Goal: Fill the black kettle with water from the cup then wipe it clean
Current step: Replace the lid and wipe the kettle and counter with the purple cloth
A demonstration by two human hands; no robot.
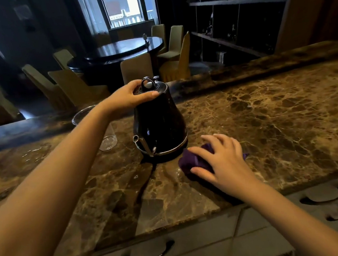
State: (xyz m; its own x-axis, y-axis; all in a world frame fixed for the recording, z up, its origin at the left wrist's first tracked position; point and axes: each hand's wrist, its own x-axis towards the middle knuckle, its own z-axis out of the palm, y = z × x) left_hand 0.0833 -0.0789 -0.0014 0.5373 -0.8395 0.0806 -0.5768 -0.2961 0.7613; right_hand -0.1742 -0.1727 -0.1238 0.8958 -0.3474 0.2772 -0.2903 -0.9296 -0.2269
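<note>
Cup (106, 132): clear, left of centre, upright on the tabletop (266, 107), partly behind the left forearm and apparently empty. Risk: a forearm sweep would knock it over.

Left hand (134, 94): upper centre, fingers closed around the kettle's top beside the lid ring. Risk: pressing sideways could tip the narrow top.

Kettle (159, 120): black, mid-frame, upright on its base, lid on. Risk: if full, a hard wipe could slop water out or slide it off the base.

Cloth (196, 162): purple, lower right of the kettle, on the tabletop.

Right hand (221, 157): fingers spread, flat on the cloth, not gripping. Risk: a loose hold could let the cloth slip when lifted.
</note>
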